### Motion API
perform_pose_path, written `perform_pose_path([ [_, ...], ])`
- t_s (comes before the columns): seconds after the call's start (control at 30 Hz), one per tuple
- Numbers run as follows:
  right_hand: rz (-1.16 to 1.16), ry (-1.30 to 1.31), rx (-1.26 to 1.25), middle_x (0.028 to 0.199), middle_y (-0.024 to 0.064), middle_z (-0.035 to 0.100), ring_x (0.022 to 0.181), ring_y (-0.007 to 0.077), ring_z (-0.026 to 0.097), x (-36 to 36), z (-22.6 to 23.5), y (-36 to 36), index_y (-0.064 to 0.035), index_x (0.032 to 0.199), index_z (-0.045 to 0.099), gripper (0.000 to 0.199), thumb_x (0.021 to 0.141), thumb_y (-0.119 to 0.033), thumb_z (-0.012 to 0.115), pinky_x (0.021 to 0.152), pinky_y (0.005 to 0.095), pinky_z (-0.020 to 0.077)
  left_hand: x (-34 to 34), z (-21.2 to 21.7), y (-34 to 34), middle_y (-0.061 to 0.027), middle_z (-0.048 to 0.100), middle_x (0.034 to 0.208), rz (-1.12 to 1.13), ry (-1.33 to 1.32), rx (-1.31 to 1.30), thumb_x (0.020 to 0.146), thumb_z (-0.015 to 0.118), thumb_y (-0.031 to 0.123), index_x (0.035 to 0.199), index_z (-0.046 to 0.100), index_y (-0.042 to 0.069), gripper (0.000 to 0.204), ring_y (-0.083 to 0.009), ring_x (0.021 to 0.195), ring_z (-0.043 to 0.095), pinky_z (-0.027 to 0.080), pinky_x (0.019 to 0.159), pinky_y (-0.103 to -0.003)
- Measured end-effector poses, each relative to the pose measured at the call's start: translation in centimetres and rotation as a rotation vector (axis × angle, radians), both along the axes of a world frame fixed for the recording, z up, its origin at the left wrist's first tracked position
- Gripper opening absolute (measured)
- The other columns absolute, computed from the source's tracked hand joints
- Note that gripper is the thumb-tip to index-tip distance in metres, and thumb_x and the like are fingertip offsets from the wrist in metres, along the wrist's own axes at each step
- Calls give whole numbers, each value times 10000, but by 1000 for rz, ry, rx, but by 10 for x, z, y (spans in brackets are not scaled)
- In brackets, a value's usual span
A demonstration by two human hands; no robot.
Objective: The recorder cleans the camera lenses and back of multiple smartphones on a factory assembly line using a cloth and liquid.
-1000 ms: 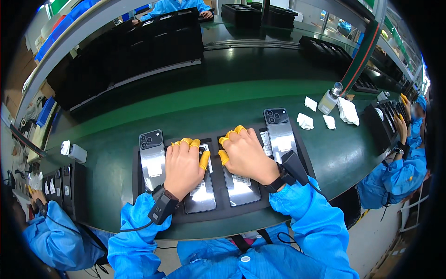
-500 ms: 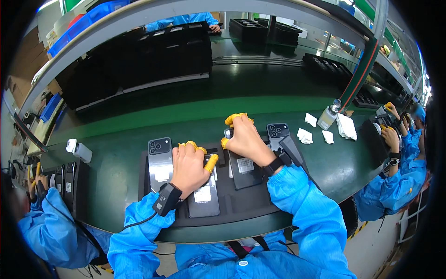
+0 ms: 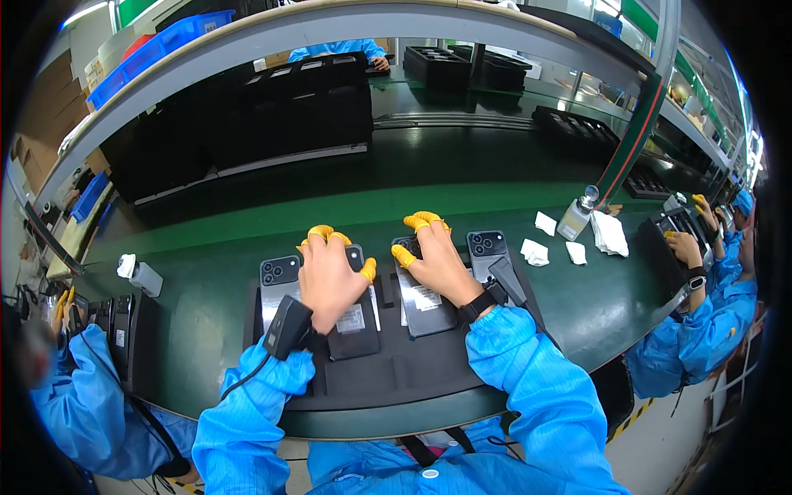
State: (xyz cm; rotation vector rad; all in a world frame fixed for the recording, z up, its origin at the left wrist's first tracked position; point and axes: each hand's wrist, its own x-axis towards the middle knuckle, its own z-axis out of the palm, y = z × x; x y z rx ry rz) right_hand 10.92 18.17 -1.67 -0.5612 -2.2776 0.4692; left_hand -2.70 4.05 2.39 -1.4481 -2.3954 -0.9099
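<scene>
Two phones lie under flat, open palms: left hand [image 3: 328, 279] on dark phone [image 3: 355, 318], right hand [image 3: 436, 257] on grey phone [image 3: 422, 299].

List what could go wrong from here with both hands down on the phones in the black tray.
1. The left hand and right hand each press a phone lying on its face; hard pressure might scuff the side underneath.
2. The phones sit close together in the black tray, so sliding one could knock the phone at the tray's right end.
3. The cable from the left wrist device trails over the tray's edge and could snag.
</scene>
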Motion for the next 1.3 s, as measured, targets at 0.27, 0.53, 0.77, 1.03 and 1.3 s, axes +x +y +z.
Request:
perform_pose_path([
  [0.27,-88,90,142,1245,237,493,1179,408,461,3,10,-5,43,1209,556,467,847,-212,705,1014,456,371,-13,-29,10,-227,542,1137,-9,6,-31,793,745,402,1046,646,-12,495,-404,1090,535,486,892,-462],
  [0.53,-525,-2,344,1224,240,518,1131,424,495,27,17,25,45,1166,581,465,840,-267,693,920,515,406,-59,-21,-11,-268,478,1313,231,302,18,843,691,347,1167,613,-21,496,-427,1217,453,408,983,-497],
  [0.77,-474,-269,-289,1288,293,481,1181,463,497,58,26,47,59,1261,537,669,787,-358,757,1020,471,412,-76,-17,-29,-225,515,1269,307,-29,-166,780,742,346,1149,638,6,512,-404,1146,537,501,892,-469],
  [1.03,-516,-238,-202,1223,271,538,1170,443,508,60,27,48,41,1188,601,570,753,-285,772,976,474,447,-78,-19,-24,-199,563,1206,268,48,-19,775,752,303,1036,682,2,404,-374,1085,578,485,907,-435],
  [1.3,-572,-136,-103,1174,239,574,1127,416,536,59,25,49,15,1119,638,449,811,-300,729,953,492,435,-83,-29,-17,-222,562,1224,257,37,-65,866,666,363,1021,690,-11,406,-394,1089,559,481,901,-456],
])
